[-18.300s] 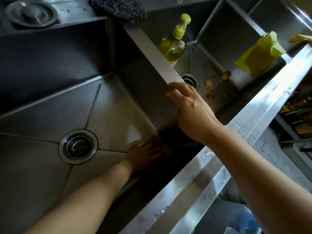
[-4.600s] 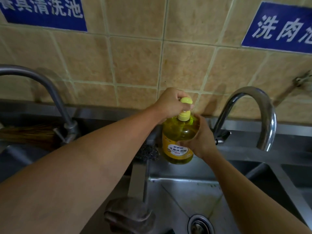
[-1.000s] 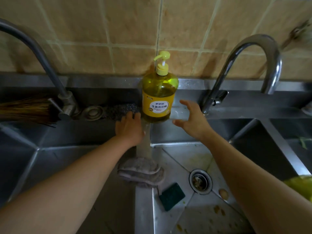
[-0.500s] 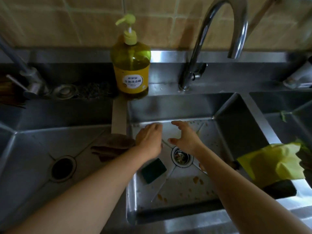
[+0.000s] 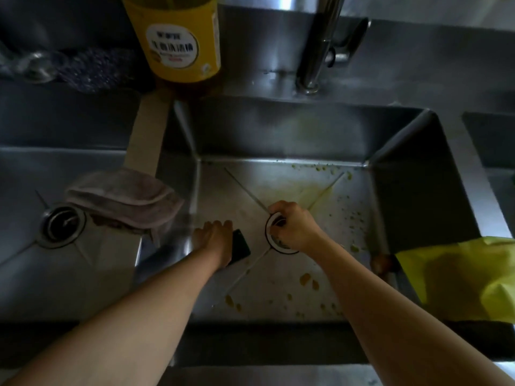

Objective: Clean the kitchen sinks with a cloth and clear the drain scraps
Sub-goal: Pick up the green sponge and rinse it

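Observation:
The middle sink (image 5: pixel 278 129) has yellow food scraps (image 5: pixel 306 280) scattered over its floor. My right hand (image 5: pixel 294 228) is down over the drain strainer (image 5: pixel 281 246), its fingers curled onto the strainer's far rim. To its left my left hand (image 5: pixel 214 240) lies with straight fingers on a dark green sponge (image 5: pixel 241 247) on the sink floor; the thumb is hidden. A grey cloth (image 5: pixel 125 201) hangs folded over the divider between the left and middle sinks.
A yellow soap bottle (image 5: pixel 181 43) stands on the back ledge beside a steel scourer (image 5: pixel 92 68) and the tap base (image 5: pixel 312 59). The left sink has its own drain (image 5: pixel 62 227). A yellow cloth (image 5: pixel 459 277) hangs on the right divider, with a brown round scrap (image 5: pixel 381 263) beside it.
The view has dropped closer to the middle sink. Both hands went down from above the floor: the left onto the sponge, the right onto the drain strainer.

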Available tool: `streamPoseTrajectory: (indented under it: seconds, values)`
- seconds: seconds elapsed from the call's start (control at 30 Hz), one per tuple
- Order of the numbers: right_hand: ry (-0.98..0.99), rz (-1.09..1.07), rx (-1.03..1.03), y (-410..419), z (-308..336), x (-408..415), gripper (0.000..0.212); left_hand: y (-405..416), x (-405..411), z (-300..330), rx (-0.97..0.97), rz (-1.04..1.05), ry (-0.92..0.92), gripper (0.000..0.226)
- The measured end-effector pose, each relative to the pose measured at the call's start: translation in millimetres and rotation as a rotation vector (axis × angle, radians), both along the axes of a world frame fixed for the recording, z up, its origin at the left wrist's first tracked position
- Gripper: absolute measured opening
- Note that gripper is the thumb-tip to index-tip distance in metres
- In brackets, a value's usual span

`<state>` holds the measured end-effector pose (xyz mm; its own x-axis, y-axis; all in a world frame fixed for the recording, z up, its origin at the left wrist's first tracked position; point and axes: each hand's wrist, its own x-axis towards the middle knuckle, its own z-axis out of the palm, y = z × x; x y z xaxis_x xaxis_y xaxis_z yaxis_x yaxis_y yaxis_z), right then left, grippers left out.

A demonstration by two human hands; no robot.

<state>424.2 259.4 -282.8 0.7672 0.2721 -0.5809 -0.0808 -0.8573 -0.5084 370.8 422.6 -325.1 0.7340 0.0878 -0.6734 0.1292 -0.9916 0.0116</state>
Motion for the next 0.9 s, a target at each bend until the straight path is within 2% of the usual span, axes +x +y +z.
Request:
streamPoseTrajectory:
  seconds: [0.17, 0.3, 0.47, 0.7, 0.9]
  values:
    - [0.049, 0.03, -0.047, -3.1, -20.6, 8.1, 0.045, -3.6, 7.8, -27.6, 0.025, -0.039, 0.033, 0.052]
    - [0.043, 0.013, -0.052, -3.7, -28.8, 9.9, 0.045, -4.9, 10.0, -41.2, 0.012, 0.02, 0.009, 0.052]
    - [0.054, -0.027, -0.048, -9.6, -27.5, 6.8, 0.043, -6.6, 11.9, -46.1, 0.003, 0.034, 0.047, 0.037]
    - [0.035, -0.119, -0.055, -17.6, -12.3, 1.7, 0.041, -10.3, 18.7, -26.0, -0.001, -0.02, 0.12, 0.034]
    - [0.008, -0.186, -0.046, -13.5, 16.0, -7.3, 0.037, -5.1, 43.8, 32.4, -0.165, 0.194, -0.081, 0.026]
